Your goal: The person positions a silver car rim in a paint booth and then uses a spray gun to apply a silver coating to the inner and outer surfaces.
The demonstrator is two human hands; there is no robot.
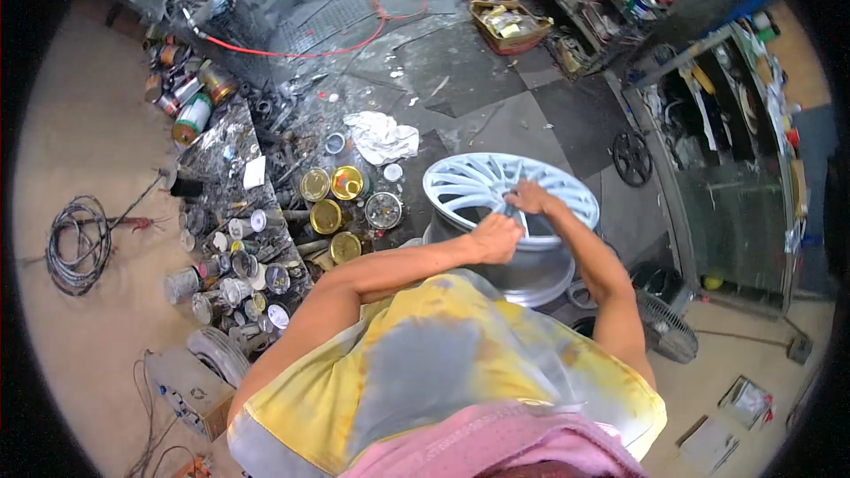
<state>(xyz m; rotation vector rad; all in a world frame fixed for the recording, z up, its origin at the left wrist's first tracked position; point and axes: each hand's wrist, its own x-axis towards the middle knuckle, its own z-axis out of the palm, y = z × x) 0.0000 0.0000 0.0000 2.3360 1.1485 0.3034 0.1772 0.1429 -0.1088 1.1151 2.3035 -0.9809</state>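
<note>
A pale silver-blue alloy wheel rim [452,204] with many thin spokes lies face up on a grey barrel-shaped base in front of me. My left hand [496,239] is closed at the near edge of its face, knuckles up. My right hand [531,198] is over the hub, its fingers bent down and together. A small grey piece [507,209] shows between the two hands; its kind is too small to tell. Fingertips of both hands are mostly hidden. A yellow and grey stained apron or shirt [425,354] covers my front.
Several open paint cans [326,216] and a white rag [382,137] lie left of the wheel. Jars and tins [235,290] crowd further left. A basket [509,26], a metal shelf [584,9], a glass-fronted cabinet [735,204] and a fan [666,327] stand around. A red hose [328,51] crosses the floor.
</note>
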